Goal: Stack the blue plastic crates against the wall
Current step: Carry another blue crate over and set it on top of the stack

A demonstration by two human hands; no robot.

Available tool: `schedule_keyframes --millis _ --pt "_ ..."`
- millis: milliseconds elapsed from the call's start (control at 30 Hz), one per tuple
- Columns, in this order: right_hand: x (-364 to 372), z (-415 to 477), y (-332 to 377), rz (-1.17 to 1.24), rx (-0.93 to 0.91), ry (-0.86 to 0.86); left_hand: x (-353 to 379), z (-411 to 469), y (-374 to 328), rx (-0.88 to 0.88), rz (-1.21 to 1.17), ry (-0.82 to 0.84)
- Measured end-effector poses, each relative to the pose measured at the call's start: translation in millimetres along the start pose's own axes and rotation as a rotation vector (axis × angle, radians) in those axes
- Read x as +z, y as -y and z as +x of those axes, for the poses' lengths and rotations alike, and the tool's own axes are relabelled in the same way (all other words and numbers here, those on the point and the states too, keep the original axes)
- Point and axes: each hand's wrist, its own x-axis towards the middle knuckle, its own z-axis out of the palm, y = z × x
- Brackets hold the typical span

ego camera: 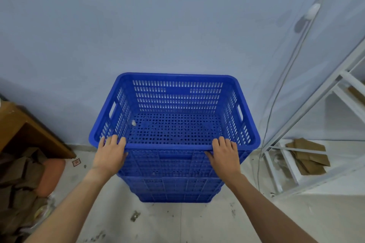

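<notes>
A stack of blue perforated plastic crates stands on the floor against the pale wall [158, 25]. The top crate [174, 108] is open and nearly empty, with a small pale scrap inside at its left. Lower crates [171, 189] show beneath it. My left hand [111, 154] rests on the near rim at the left corner, fingers over the edge. My right hand [224, 154] rests on the near rim at the right, fingers over the edge and thumb against the front wall.
A wooden cabinet [21, 128] and a pile of cardboard scraps [17, 187] lie at the left. A white metal shelf frame [316, 124] with cardboard pieces stands at the right, with a cable hanging along the wall. Small debris dots the tiled floor [177, 223].
</notes>
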Motion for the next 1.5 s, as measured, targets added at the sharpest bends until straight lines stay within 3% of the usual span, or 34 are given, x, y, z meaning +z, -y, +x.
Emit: schedule_keyframes --millis 133,367,600,833,1100,1233,1400,1500 --pt "-1 0 -3 0.011 -0.028 0.021 0 2 9 -0.049 0.016 0.026" --pt "-11 11 -24 -0.090 -0.040 0.239 -9 10 -1 0.006 0.037 0.106" --pt "-15 9 -20 -0.132 -0.023 0.255 -8 5 -3 -0.019 -0.017 0.122" --pt "-18 0 -8 -0.102 0.082 0.213 -5 -3 1 0.019 -0.149 -0.012" --pt "-23 0 -1 -0.054 0.149 0.254 0 3 4 0.029 -0.244 0.006" --pt "-33 0 1 0.017 0.167 0.372 -2 -2 4 0.011 -0.241 0.041" --pt "-39 6 4 -0.011 0.204 0.457 -17 -10 -7 -0.152 -0.254 0.226" --pt "-42 0 7 -0.006 0.183 0.503 -23 -17 -9 -0.151 -0.298 0.269"
